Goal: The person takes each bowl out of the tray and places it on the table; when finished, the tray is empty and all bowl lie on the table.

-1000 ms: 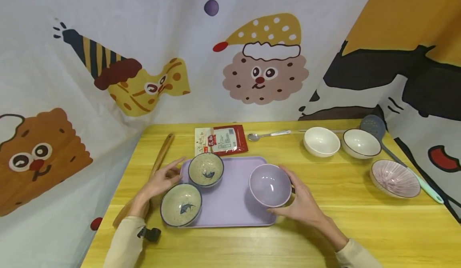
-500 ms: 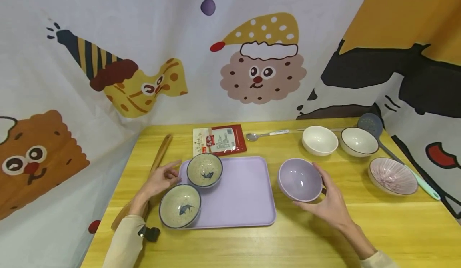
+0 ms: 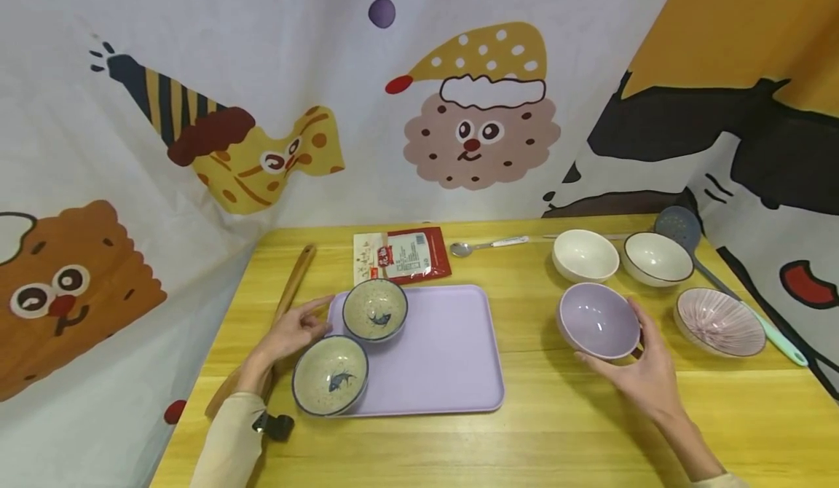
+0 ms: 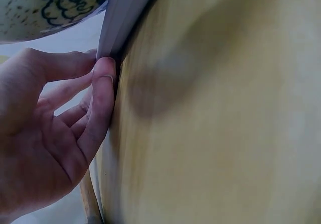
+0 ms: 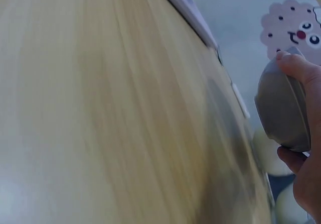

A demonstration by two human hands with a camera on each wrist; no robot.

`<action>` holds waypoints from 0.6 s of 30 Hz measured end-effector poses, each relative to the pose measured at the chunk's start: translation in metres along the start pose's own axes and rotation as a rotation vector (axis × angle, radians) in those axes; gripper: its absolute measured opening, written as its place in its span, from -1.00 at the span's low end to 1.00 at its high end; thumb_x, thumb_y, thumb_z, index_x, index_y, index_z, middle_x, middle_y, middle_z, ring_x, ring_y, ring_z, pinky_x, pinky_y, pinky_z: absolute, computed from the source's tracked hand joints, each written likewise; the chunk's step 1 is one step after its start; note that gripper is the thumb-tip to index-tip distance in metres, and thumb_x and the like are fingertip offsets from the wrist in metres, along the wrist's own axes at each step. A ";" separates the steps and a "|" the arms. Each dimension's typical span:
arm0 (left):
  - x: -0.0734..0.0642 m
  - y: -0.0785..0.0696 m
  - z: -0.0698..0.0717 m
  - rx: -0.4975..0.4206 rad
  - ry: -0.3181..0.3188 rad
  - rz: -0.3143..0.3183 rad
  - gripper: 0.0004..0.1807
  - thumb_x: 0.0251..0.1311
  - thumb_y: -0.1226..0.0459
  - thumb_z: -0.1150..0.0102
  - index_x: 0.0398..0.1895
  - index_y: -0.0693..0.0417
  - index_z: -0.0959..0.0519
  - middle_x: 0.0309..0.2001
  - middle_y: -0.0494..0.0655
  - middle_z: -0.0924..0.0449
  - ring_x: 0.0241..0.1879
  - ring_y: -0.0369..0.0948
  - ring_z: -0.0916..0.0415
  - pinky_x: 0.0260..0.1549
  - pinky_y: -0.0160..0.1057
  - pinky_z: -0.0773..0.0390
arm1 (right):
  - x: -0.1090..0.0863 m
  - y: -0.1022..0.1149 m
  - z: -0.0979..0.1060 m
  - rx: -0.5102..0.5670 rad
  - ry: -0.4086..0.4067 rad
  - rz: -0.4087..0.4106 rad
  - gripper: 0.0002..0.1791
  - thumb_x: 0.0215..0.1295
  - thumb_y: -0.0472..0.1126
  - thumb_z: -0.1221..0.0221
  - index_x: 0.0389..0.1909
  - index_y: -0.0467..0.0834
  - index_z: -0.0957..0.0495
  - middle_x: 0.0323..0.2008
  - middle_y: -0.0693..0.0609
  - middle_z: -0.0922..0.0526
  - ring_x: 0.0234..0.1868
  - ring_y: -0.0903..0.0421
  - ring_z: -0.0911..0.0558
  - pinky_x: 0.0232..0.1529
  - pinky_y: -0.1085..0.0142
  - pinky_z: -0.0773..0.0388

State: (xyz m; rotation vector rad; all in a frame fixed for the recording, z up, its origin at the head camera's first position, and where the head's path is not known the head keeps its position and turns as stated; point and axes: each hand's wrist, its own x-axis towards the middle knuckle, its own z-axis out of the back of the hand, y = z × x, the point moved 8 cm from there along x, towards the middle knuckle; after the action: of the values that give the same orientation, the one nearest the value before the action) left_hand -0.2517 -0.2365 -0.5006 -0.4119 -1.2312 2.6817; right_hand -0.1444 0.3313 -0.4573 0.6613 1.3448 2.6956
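Note:
My right hand (image 3: 649,379) grips a purple bowl (image 3: 599,320) by its right side, off the right of the purple tray (image 3: 446,357) in the head view. In the right wrist view this bowl (image 5: 281,106) is held above the tabletop, thumb and fingers at opposite sides. My left hand (image 3: 288,336) is at the tray's left edge, where the left wrist view has thumb and finger pinching the tray's rim (image 4: 113,33). Two speckled bowls with blue fish, a rear one (image 3: 375,309) and a front one (image 3: 330,376), stand at the tray's left end.
Right of the tray stand a white bowl (image 3: 585,256), a dark-rimmed bowl (image 3: 658,258) and a pink-streaked bowl (image 3: 719,322). A slotted ladle (image 3: 679,227) lies behind them. A spoon (image 3: 488,246) and a red-white packet (image 3: 402,255) lie at the back, a wooden utensil (image 3: 293,284) at left.
My right hand has carried the purple bowl rightward, from over the tray's right part to beyond its edge, near the white bowl. The left hand and both fish bowls stay in place.

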 end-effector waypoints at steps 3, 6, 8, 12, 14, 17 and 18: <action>-0.001 0.001 -0.001 0.001 0.005 0.017 -0.33 0.37 0.26 -0.23 0.52 0.02 -0.30 -0.44 -0.08 -0.66 -0.48 -0.22 -0.50 -0.47 -0.35 -0.51 | 0.002 -0.010 0.008 -0.005 -0.033 -0.039 0.34 -0.36 -0.38 -0.67 0.56 -0.04 -0.17 0.31 -0.29 -0.43 0.09 0.49 -0.39 -0.05 0.82 -0.37; -0.002 0.000 -0.001 0.011 0.008 0.023 -0.33 0.37 0.24 -0.22 0.53 0.01 -0.29 -0.46 -0.08 -0.65 -0.53 -0.24 -0.48 -0.51 -0.34 -0.49 | 0.002 -0.022 0.015 -0.026 -0.066 -0.098 0.30 -0.33 -0.35 -0.67 0.55 -0.13 -0.18 0.32 -0.28 -0.43 0.10 0.46 -0.38 -0.06 0.84 -0.35; -0.002 0.000 -0.002 0.012 0.006 0.032 -0.32 0.37 0.23 -0.22 0.53 -0.01 -0.29 -0.49 -0.09 -0.63 -0.56 -0.25 -0.46 -0.54 -0.35 -0.48 | 0.001 -0.029 0.019 -0.043 -0.081 -0.140 0.28 -0.29 -0.31 -0.67 0.55 -0.14 -0.18 0.35 -0.26 -0.41 0.13 0.42 -0.38 -0.06 0.84 -0.33; -0.002 0.001 -0.002 0.021 0.009 0.037 -0.32 0.39 0.20 -0.22 0.54 -0.06 -0.28 -0.56 -0.12 -0.56 -0.61 -0.28 -0.38 -0.61 -0.37 -0.41 | 0.001 -0.041 0.025 -0.072 -0.102 -0.205 0.29 -0.25 -0.23 -0.67 0.57 -0.08 -0.14 0.42 -0.22 -0.37 0.29 0.17 -0.41 0.04 0.82 -0.29; -0.002 0.002 -0.002 0.029 0.007 0.043 -0.32 0.39 0.18 -0.22 0.55 -0.10 -0.28 -0.60 -0.13 -0.50 -0.64 -0.28 -0.34 -0.64 -0.37 -0.37 | 0.001 -0.045 0.027 -0.080 -0.103 -0.214 0.30 -0.23 -0.21 -0.66 0.58 -0.04 -0.12 0.44 -0.21 -0.35 0.34 0.00 -0.39 0.12 0.79 -0.24; -0.002 0.002 -0.001 0.040 0.003 0.037 -0.32 0.40 0.15 -0.21 0.55 -0.11 -0.27 -0.64 -0.15 -0.47 -0.65 -0.29 -0.31 -0.66 -0.36 -0.35 | 0.001 -0.051 0.029 -0.090 -0.114 -0.227 0.30 -0.23 -0.21 -0.66 0.58 -0.02 -0.13 0.44 -0.20 -0.35 0.35 -0.13 -0.38 0.16 0.75 -0.21; -0.002 0.002 -0.001 0.043 0.002 0.037 -0.32 0.40 0.15 -0.21 0.55 -0.12 -0.27 -0.65 -0.15 -0.46 -0.66 -0.29 -0.31 -0.67 -0.36 -0.35 | 0.001 -0.052 0.030 -0.094 -0.119 -0.231 0.29 -0.24 -0.21 -0.66 0.58 -0.02 -0.13 0.44 -0.19 -0.36 0.35 -0.14 -0.38 0.17 0.74 -0.20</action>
State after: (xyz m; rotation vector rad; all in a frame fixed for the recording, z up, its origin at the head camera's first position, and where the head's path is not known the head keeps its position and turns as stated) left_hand -0.2493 -0.2381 -0.5025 -0.4357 -1.1741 2.7328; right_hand -0.1404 0.3859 -0.4819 0.6052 1.1783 2.4781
